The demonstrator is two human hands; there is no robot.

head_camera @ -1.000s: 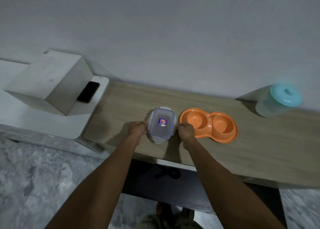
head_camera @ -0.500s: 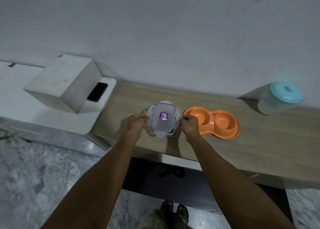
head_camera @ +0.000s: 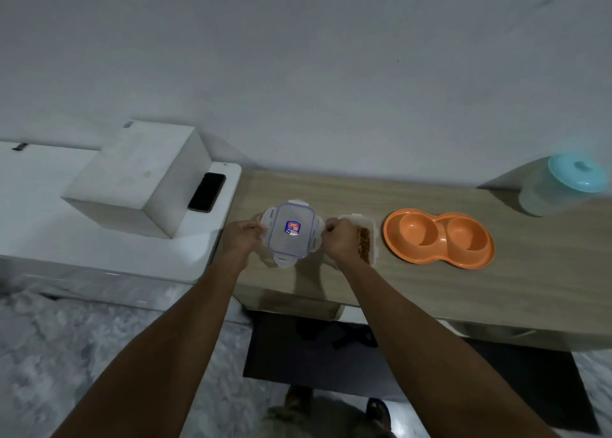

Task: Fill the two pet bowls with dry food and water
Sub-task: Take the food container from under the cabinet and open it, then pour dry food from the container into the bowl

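Since the earlier frame you've got the lid off and carried it left; the tub it was covering now sits open beside it, brown dry food showing inside, partly hidden behind your right hand. View has also swung a bit, so the bench reads further right.

Hands: left hand pinches the lid's left edge, right hand pinches its right edge, both closed on the lid, which sits level and seems to be just above the wooden counter. Can't tell if it's touching down yet.

Task things: orange double bowl is just right of the tub, both wells empty. Jug with the blue lid stands at the far right by the wall, well apart from the bowl; prob. the water, contents not clear.

Step in hand, as I read it: opening the food tub, i.e. early on, nothing filled.

Next: park the lid on the counter clear of the edge, let go w/ both hands, then take the tub and tip it over one well. Pour slowly, as kibble runs fast. A phone lies on the white surface to the left; keep the lid off it.
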